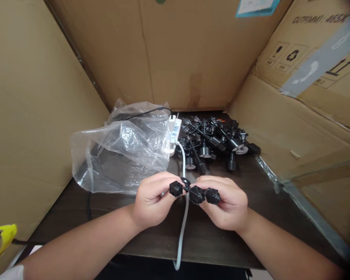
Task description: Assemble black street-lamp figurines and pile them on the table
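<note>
Both my hands meet over the front of a dark table (140,233). My left hand (153,200) is closed, pinching a small black hexagonal plastic nut (175,188) at the left end of a black plastic fitting. My right hand (226,202) is closed round the rest of that fitting (204,195), which shows two more black knobs side by side. The nut sits right against the fitting; I cannot tell whether they are joined. A pile of similar black fittings (214,142) lies behind my hands, at the back of the table.
A crumpled clear plastic bag (119,151) lies at the left. A white power strip (173,134) sits behind it, and its white cable (182,229) runs under my hands and over the front edge. Cardboard walls (32,97) surround the table. A yellow clip (4,237) shows at lower left.
</note>
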Demonstrator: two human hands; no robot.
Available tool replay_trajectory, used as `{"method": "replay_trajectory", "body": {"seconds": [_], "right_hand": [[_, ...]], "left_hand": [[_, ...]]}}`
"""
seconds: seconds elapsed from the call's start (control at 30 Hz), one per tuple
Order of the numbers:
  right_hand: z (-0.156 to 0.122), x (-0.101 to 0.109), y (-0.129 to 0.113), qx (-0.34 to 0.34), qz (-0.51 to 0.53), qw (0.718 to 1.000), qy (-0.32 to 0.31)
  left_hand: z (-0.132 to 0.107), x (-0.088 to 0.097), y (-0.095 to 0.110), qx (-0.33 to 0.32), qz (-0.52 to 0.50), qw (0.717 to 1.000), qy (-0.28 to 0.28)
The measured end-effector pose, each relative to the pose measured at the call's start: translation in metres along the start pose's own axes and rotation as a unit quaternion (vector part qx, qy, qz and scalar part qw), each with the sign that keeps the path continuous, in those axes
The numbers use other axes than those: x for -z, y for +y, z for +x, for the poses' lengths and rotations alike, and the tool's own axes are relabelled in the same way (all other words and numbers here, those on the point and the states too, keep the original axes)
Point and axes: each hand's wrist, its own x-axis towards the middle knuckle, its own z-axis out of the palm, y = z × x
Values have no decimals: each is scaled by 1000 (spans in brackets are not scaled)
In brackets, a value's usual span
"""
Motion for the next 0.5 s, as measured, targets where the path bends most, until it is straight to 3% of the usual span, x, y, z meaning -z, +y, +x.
{"method": "replay_trajectory", "body": {"seconds": [0.23, 0.5], "right_hand": [[0, -2, 0, 8, -61, 996, 72], [0, 0, 1, 1, -94, 993, 70]], "left_hand": [[3, 0, 2, 23, -4, 1000, 14], [6, 1, 2, 28, -17, 999, 25]]}}
